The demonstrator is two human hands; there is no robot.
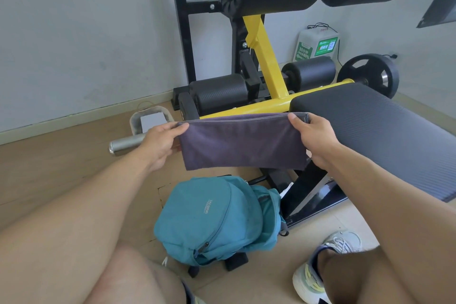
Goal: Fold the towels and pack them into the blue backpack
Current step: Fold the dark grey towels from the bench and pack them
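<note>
A grey-purple towel (pixel 243 144), folded into a wide band, hangs in the air at the centre of the view. My left hand (pixel 159 142) pinches its upper left corner and my right hand (pixel 313 137) pinches its upper right corner, so the top edge is stretched level. Directly below it the blue backpack (pixel 212 219) lies on the floor between my legs, against the foot of a bench. Its main zip looks mostly shut, with the pull near the lower left.
A padded black bench (pixel 385 136) on a yellow and black frame (pixel 269 103) stands to the right and behind the towel. A steel bar end (pixel 125 144) and a small grey tray (pixel 150 119) lie on the wooden floor at left. My shoes (pixel 313 279) rest at lower right.
</note>
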